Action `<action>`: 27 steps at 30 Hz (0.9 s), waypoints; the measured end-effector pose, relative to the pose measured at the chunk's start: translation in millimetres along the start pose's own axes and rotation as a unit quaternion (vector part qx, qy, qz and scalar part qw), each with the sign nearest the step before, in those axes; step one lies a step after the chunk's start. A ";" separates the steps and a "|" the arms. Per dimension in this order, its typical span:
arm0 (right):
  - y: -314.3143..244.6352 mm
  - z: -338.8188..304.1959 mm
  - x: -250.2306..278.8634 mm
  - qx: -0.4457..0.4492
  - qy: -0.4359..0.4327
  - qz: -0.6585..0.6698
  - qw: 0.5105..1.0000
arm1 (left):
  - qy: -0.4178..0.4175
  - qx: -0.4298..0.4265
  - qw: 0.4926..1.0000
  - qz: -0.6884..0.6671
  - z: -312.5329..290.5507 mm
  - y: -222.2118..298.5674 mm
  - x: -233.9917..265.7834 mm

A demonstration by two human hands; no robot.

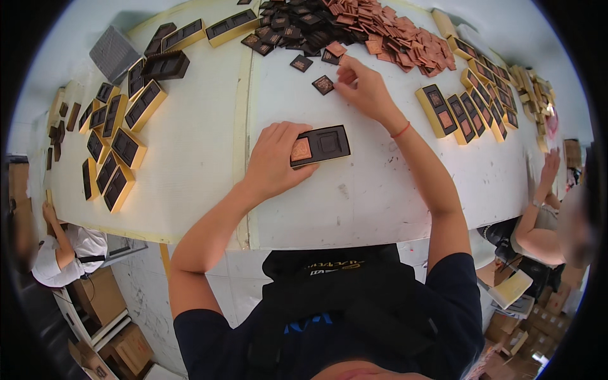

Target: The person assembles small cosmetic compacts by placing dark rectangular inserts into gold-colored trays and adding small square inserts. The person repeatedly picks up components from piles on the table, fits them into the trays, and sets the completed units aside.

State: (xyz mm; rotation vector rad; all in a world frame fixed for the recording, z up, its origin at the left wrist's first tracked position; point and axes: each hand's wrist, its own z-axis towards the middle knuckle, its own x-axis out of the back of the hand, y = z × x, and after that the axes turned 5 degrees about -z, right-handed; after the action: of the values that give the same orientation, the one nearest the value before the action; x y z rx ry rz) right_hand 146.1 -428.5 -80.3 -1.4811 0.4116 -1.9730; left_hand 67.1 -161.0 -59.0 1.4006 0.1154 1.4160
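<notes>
My left hand (pixel 272 158) grips the left end of a gold-edged box (pixel 346 149) resting on the table in front of me. Its dark insert has two square recesses. A copper-coloured square packet (pixel 301 149) lies in the left one; the right recess (pixel 329 142) holds nothing. Beyond the box, my right hand (pixel 364 88) is closed, its fingertips at the edge of a thin dark square packet (pixel 323 85) with a gold print. Another dark square packet (pixel 301 63) lies loose to the left of that.
A heap of dark packets (pixel 294 25) adjoins copper ones (pixel 405 38) at the back. Gold-edged boxes (pixel 130 149) with bare inserts stand at left; filled boxes (pixel 437 111) stand at right. A grey crate (pixel 114 54) sits far left. Other people (pixel 69 253) work at both ends.
</notes>
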 end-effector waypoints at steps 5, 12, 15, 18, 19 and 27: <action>-17.2 -1.4 -0.9 0.003 0.033 -0.085 0.996 | 0.003 -0.006 1.000 0.007 -2.8 -0.9 0.4; -25.2 -7.0 -25.2 0.048 0.013 -0.058 0.997 | 0.016 -0.022 1.000 0.011 -0.5 -0.1 -2.3; -27.7 -21.2 -10.4 0.006 0.039 -0.057 0.998 | 0.021 -0.011 1.000 0.010 -1.6 -2.2 -0.5; -22.0 -34.7 10.3 -0.022 0.001 -0.070 0.997 | 0.020 -0.005 1.000 0.001 -1.8 -1.1 -1.8; -27.3 -37.4 15.7 -0.072 -0.022 -0.030 0.997 | 0.018 -0.005 1.000 0.001 -1.6 0.1 -0.3; -65.5 -63.6 44.2 0.109 -0.109 0.149 0.977 | 0.017 -0.013 1.000 0.008 -2.1 -4.0 -0.6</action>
State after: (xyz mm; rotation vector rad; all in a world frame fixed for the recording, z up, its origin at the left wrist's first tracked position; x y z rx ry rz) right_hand 59.4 -415.5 -29.2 -1.3870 0.2904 -1.5498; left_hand 67.7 -158.6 -62.8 1.3596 0.1086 1.4496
